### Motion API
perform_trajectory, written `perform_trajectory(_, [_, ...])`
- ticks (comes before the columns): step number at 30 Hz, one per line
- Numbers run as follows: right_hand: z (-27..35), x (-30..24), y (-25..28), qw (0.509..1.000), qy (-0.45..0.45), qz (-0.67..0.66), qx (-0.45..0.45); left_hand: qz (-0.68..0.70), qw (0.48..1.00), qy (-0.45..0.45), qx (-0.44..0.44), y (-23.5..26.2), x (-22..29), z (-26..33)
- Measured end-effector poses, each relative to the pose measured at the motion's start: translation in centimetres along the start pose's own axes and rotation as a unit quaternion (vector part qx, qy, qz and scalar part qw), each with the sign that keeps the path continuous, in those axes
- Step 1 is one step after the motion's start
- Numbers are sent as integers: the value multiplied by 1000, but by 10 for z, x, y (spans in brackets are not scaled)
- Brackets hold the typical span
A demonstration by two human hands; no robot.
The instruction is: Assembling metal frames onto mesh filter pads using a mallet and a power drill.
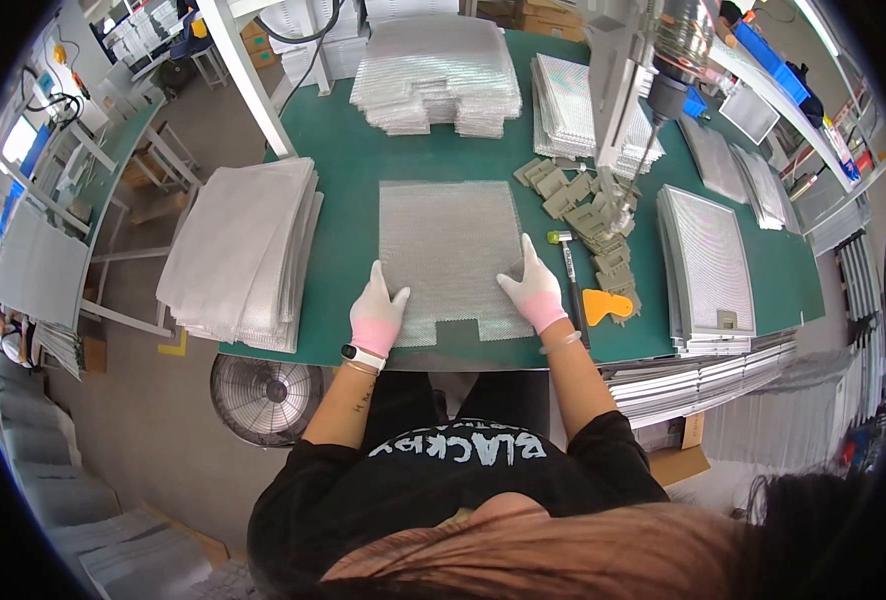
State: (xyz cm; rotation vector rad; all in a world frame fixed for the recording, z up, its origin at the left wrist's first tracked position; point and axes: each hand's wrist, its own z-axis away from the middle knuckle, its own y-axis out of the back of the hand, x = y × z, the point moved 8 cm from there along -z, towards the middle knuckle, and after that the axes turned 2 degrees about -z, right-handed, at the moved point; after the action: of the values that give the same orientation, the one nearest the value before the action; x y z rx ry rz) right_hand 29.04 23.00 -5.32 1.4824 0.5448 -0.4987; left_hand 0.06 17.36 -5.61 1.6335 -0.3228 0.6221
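A flat grey metal mesh sheet (pixel 450 255) with a square notch in its near edge lies on the green tabletop in front of me. My left hand (pixel 377 308), in a white glove with a pink cuff, holds the sheet's left edge, its thumb over the top. At the right edge, my right hand (pixel 533 290), gloved alike, grips the sheet with its thumb on the mesh. Right of that hand lie a hammer (pixel 569 270) with a yellow-green head and an orange flat tool (pixel 606 306). Grey-green plastic parts (pixel 590 220) are heaped beyond them.
Mesh sheets are stacked at the left (pixel 238 255) and the far side (pixel 436 75). A pile of framed mesh panels (pixel 708 260) stands at the right. A machine spindle (pixel 671 75) hangs over the far right of the green table (pixel 343 130). A floor fan (pixel 268 395) is below.
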Motion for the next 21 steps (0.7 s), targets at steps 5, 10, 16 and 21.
perform_trajectory(5, [2,3,-4,1000,29,8,-1,-25,1000,2,1,1,-1,-1])
perform_trajectory(10, [-1,3,-7,998,50,42,-5,-46,999,-13,3,0,-1,0])
perform_trajectory(16, [-4,2,-6,997,29,56,-32,-34,999,-7,-3,0,1,0])
perform_trajectory(21, [-7,-8,3,982,-39,142,-115,-112,991,54,-43,15,16,-3])
